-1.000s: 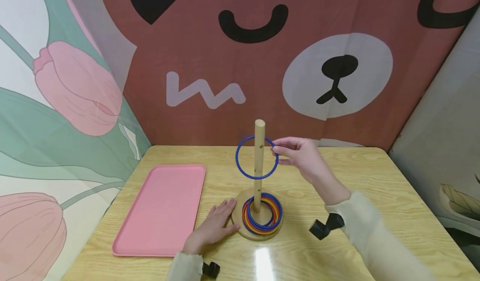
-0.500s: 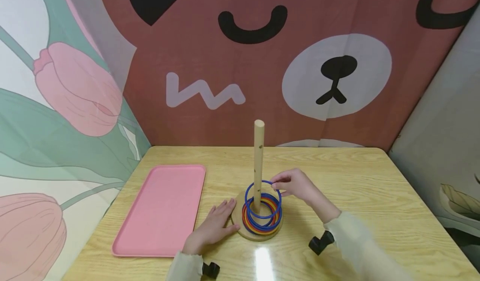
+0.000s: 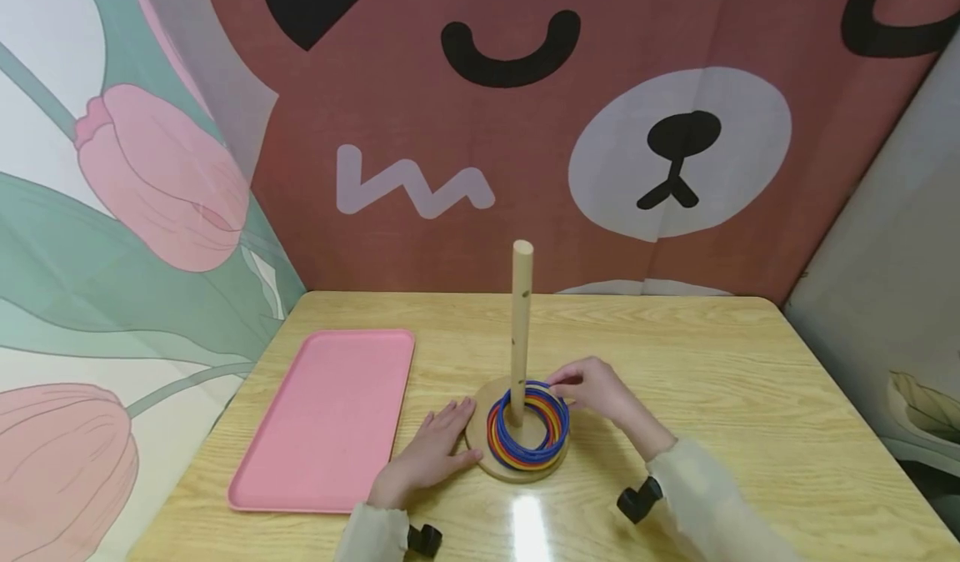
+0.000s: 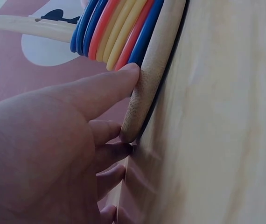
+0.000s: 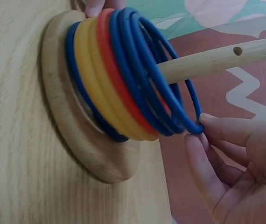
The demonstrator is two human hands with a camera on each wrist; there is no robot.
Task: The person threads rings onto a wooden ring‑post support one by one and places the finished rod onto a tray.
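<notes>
A wooden peg (image 3: 522,320) stands upright on a round wooden base (image 3: 477,431). Blue, red and yellow rings (image 5: 100,84) are stacked around its foot. My right hand (image 3: 596,391) pinches the rim of the topmost blue ring (image 5: 194,126) between thumb and fingers. That ring encircles the peg and lies slightly tilted on the stack, its held side a little raised in the right wrist view. Left of the base, my left hand (image 3: 427,455) rests on the table with fingers extended. Its thumb and fingertips touch the base's edge in the left wrist view.
A pink tray (image 3: 322,420) lies on the wooden table (image 3: 712,362), left of the base. Behind the table's far edge hangs a printed bear backdrop (image 3: 412,253). Each wrist wears a black camera mount (image 3: 639,499).
My right hand has brought the blue ring down along the peg, from near the upper part onto the stack. My left hand has stayed at the base.
</notes>
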